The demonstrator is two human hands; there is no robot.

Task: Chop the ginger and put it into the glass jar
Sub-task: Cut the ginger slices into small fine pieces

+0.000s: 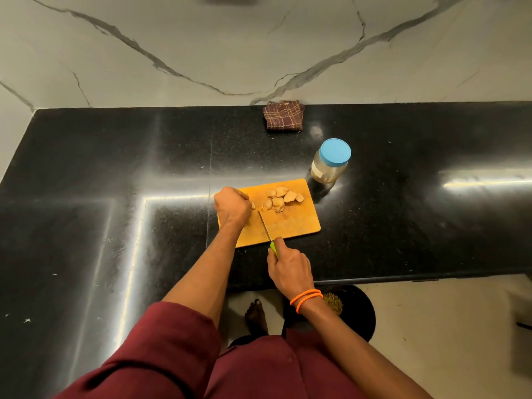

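Note:
A wooden cutting board (290, 223) lies on the black counter. Several pale ginger pieces (280, 198) are heaped near its far edge. My left hand (231, 207) is curled over a small piece of ginger at the board's left side, most of it hidden under the fingers. My right hand (289, 269) grips the green handle of a knife (264, 226), whose thin blade lies on the board just right of my left hand. The glass jar (329, 165) stands upright beyond the board's far right corner, with its blue lid on.
A folded checked cloth (283, 116) sits at the back against the marble wall. The counter's front edge (403, 276) runs just below my right hand. A dark round bin (357, 309) stands on the floor under it.

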